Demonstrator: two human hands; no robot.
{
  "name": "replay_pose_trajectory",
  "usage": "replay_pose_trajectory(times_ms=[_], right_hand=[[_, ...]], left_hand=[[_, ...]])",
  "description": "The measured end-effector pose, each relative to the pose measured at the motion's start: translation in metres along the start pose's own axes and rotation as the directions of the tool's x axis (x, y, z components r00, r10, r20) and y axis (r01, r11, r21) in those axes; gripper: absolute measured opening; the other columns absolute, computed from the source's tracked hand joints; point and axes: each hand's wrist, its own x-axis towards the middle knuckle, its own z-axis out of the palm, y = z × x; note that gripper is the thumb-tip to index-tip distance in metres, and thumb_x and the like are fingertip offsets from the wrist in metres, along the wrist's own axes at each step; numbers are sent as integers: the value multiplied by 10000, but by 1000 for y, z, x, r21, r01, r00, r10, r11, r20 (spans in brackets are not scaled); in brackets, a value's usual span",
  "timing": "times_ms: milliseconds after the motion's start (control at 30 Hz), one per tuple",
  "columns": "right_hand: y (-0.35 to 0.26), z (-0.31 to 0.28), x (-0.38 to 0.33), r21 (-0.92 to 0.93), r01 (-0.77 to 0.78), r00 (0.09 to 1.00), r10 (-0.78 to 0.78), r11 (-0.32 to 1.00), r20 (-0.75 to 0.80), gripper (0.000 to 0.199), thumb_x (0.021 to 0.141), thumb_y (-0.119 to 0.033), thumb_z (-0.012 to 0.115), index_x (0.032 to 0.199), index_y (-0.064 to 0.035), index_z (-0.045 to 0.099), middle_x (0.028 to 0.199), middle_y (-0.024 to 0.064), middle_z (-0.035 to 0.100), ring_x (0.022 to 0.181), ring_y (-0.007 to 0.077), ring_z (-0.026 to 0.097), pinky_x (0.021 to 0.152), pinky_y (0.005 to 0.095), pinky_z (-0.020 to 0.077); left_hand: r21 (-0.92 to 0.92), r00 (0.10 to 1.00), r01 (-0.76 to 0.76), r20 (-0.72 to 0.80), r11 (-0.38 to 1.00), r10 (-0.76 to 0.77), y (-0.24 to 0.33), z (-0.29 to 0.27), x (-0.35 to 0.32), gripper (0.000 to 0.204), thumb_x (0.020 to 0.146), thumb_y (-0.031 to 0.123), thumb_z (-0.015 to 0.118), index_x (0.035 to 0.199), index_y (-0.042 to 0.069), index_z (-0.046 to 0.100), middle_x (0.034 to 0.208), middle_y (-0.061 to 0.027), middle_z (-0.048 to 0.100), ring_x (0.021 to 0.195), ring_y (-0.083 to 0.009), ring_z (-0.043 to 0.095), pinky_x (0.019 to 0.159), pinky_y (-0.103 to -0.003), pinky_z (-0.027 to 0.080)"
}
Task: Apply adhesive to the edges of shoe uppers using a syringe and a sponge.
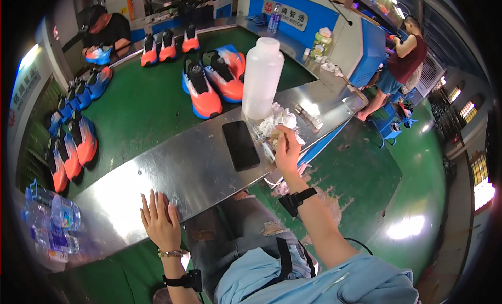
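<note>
My left hand [161, 220] lies on the bare metal ledge [172, 170], fingers stretched out and holding nothing. Over the crumpled white paper [281, 118], my right hand [287, 152] is closed, its fingers bent toward the thumb; whatever is between them is too small to make out. Beside that hand, a black phone [241, 145] rests face up on the metal. A tall, translucent white plastic bottle [263, 79] stands upright just behind the paper. To the right of the paper lies a small clear tube-like item [308, 117].
Orange, black and blue sneakers [201, 92] stand on the green belt [151, 110], with more [81, 139] along its left side. Water bottles [55, 217] crowd the ledge's left end. A person [107, 34] across the belt handles a shoe; another person [408, 58] stands far right.
</note>
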Motion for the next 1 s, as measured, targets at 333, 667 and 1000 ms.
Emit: replay_pose_trajectory(times_ms=[333,667,1000], right_hand=[[-13,-3,5,-35,-70,998,70,997,-6,200,870,-29,479,1034,-47,591,824,73,579,593,124,495,551,242,406],[-19,-3,-2,-12,-53,998,53,999,-17,210,857,-16,474,1025,-59,593,828,74,602,585,131,522,533,245,407],[-11,-6,0,45,-40,999,42,998,-34,207,867,-19,472,1039,-48,582,886,92,607,708,154,593,592,240,444]], left_hand=[[29,982,-3,-189,1000,9,4,14,-8,302,887,127,415,1094,60,625,1177,-57,604,1157,-227,519,979,-367,361],[-16,987,33,-157,999,-36,1,12,-17,321,862,175,437,1088,53,630,1164,-101,608,1165,-247,514,977,-373,356],[-42,973,-57,-224,998,46,10,7,-9,302,893,204,432,1053,66,649,1078,-116,645,1051,-276,590,901,-383,438]])
